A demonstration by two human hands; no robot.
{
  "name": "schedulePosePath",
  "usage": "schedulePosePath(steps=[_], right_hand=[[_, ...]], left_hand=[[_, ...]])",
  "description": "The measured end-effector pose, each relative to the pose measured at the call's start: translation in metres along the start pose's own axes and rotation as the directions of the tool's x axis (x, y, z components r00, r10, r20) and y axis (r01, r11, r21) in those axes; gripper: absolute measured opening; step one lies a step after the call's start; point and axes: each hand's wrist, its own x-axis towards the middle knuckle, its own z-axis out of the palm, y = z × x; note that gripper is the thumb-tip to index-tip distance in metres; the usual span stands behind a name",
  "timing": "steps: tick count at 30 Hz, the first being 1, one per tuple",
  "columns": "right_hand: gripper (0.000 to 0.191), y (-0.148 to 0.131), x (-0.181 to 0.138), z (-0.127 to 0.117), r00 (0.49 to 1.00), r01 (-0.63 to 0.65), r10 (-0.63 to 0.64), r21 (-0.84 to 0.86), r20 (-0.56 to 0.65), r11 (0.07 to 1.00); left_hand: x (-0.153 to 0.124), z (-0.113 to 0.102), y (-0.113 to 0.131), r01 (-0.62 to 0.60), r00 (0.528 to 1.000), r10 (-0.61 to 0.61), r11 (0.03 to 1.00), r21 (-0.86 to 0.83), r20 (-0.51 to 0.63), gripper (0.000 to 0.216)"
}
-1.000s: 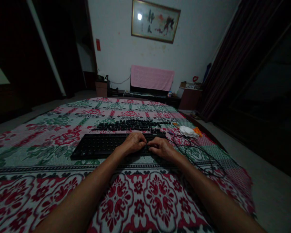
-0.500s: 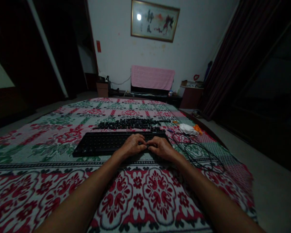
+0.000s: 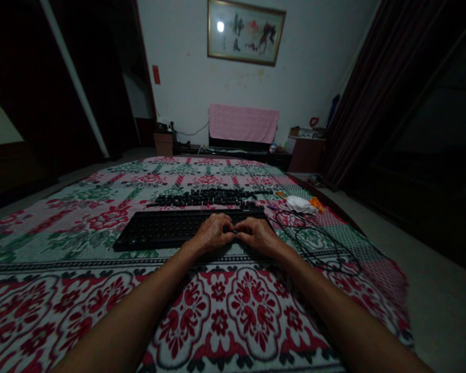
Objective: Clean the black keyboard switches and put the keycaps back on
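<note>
A black keyboard lies flat on the patterned bedspread, its left part showing rows of small studs where keycaps would sit. Over its right part, my left hand is closed, with thumb and index finger bent to a pinch. My right hand meets it from the other side, also pinched, fingertips nearly touching the left ones. Something small and dark shows between the fingertips, too small to make out. Both hands hide the keys beneath them. Just behind the keyboard lies a spread of loose black keycaps.
A black cable loops over the bedspread on the right. Near it are a crumpled white cloth or bag and an orange item. Beyond the bed, a pink cloth hangs over a screen.
Both hands stay pinched together over the same spot on the keyboard, with only slight finger movement. The view has shifted very slightly.
</note>
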Motion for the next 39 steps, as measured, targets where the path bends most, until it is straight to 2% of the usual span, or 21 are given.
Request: schedulePosePath(steps=[6,9,14,18,20,25,31,39], right_hand=[[0.025,0.005,-0.004,0.0,0.997,0.077,-0.077,-0.004,-0.02,0.997],[0.022,0.006,-0.005,0.003,0.996,0.051,-0.053,-0.023,-0.067,0.998],[0.018,0.005,-0.004,0.005,0.997,0.041,-0.045,-0.053,-0.065,0.998],[0.015,0.004,-0.004,0.003,0.998,0.044,-0.047,-0.051,-0.052,0.998],[0.015,0.004,-0.003,0.003,0.998,0.029,-0.031,-0.042,-0.05,0.999],[0.015,0.005,-0.001,0.002,0.997,-0.053,0.054,0.01,-0.05,0.999],[0.014,0.004,0.006,0.001,0.989,-0.144,0.143,0.062,0.029,0.988],[0.014,0.007,0.009,-0.003,0.984,-0.159,0.147,0.121,0.103,0.98]], left_hand=[[0.002,0.001,0.0,0.003,1.0,-0.003,1.0,-0.009,-0.001,0.02],[0.002,0.001,-0.001,-0.003,1.0,0.004,1.0,-0.024,0.007,0.019],[0.002,-0.003,-0.001,-0.037,0.999,0.037,0.999,-0.032,0.011,0.018],[0.003,-0.01,-0.007,-0.04,0.996,0.054,0.984,-0.175,0.073,0.02],[0.004,-0.012,-0.012,-0.023,0.997,0.041,0.968,-0.249,0.066,0.021],[0.006,-0.01,-0.018,-0.004,0.999,0.012,0.965,-0.262,0.029,0.018],[0.007,-0.007,-0.019,-0.003,1.0,0.008,0.966,-0.259,0.02,0.017],[0.007,-0.007,-0.019,-0.015,1.0,0.021,0.964,-0.265,0.017,0.017]])
